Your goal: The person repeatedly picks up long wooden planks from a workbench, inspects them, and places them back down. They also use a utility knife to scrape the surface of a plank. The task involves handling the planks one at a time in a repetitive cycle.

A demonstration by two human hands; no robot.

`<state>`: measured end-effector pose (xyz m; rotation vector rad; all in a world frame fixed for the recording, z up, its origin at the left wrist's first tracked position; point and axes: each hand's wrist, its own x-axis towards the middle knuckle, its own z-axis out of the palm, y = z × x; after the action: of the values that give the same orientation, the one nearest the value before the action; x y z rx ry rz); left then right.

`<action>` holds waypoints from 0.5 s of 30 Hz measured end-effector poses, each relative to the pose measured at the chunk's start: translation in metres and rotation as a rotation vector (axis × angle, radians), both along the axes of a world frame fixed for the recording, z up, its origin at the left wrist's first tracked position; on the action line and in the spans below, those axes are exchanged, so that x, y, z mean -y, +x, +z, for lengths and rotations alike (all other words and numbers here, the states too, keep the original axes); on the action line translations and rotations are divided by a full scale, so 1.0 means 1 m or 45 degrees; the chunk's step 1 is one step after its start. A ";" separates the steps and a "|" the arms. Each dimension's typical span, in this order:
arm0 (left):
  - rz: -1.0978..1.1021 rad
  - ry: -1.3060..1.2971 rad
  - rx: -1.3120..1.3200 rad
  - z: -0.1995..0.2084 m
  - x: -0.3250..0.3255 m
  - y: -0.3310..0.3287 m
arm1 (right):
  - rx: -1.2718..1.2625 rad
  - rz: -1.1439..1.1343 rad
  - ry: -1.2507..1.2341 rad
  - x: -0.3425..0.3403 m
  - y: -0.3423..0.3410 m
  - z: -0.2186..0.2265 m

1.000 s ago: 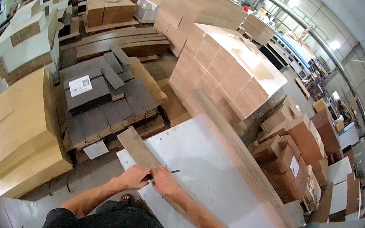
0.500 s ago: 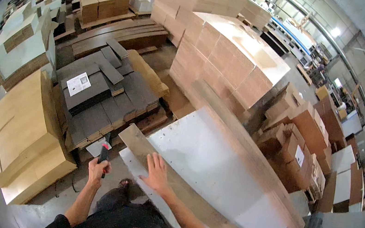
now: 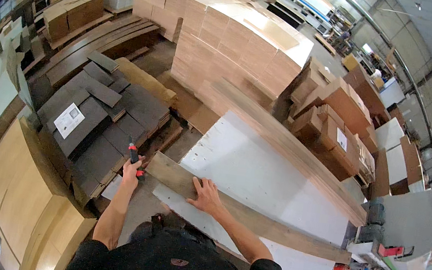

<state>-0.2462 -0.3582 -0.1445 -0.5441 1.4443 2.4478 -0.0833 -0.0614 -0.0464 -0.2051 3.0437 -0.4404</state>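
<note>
Because it's squared up neatly, the tan panel stack [image 3: 24, 182], well left of the white panel [image 3: 276, 179], prob gets handled as one load. Nearer the white panel's left side is a dark panel stack [image 3: 116, 135] w/ a paper sheet [image 3: 69, 120] laid flat on top, prob so the pile can be ID'd at a glance. Just off the white panel's near-left corner, my L hand [image 3: 132, 172] is closed round a black-and-red utility knife [image 3: 134, 154] (prob; blade too fine to be sure), tip pointing away from me, I'd guess b/c that's clear of my other arm. My R hand [image 3: 206, 195] is apart from it, fingers spread on the near plank [image 3: 272, 227], which lies lengthwise across the white panel; good for steadying it, tho can't tell how hard I press. The far plank [image 3: 291, 152] runs along the white panel's far edge, prob to be out of the way. Past the right end: a grey motor [image 3: 376, 213].

Looks: knife is slim, dark handle w/ red bits, thin tip. Near plank is long, narrow, greyish brown, left end poking past the white panel; seems bowed, prob just the lens.
</note>
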 end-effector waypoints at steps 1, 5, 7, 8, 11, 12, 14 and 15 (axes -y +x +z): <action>-0.055 0.070 0.078 0.037 -0.022 0.006 | 0.063 -0.011 0.025 -0.005 0.001 0.002; -0.178 -0.073 -0.102 0.060 -0.007 0.007 | 0.188 0.088 -0.032 -0.007 -0.014 0.015; -0.249 0.033 -0.168 0.071 0.004 0.011 | 0.266 0.216 -0.020 -0.010 -0.021 0.026; -0.259 -0.006 -0.129 0.095 0.005 0.016 | 0.415 0.300 -0.122 -0.013 -0.029 0.035; -0.261 0.037 -0.196 0.119 0.003 0.023 | 0.529 0.373 -0.137 -0.027 -0.048 0.019; -0.285 0.092 -0.190 0.119 0.007 0.023 | 0.544 0.261 -0.090 -0.026 -0.056 0.023; -0.322 -0.293 -0.197 0.126 0.016 0.027 | 0.428 0.177 -0.142 -0.031 -0.066 0.025; -0.303 -0.337 -0.144 0.126 0.019 0.033 | 0.294 0.194 -0.240 -0.038 -0.070 0.024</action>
<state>-0.2136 -0.3775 -0.0186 -0.2669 1.7801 2.1482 -0.1528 -0.0238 -0.0221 -0.3650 2.7372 -0.6868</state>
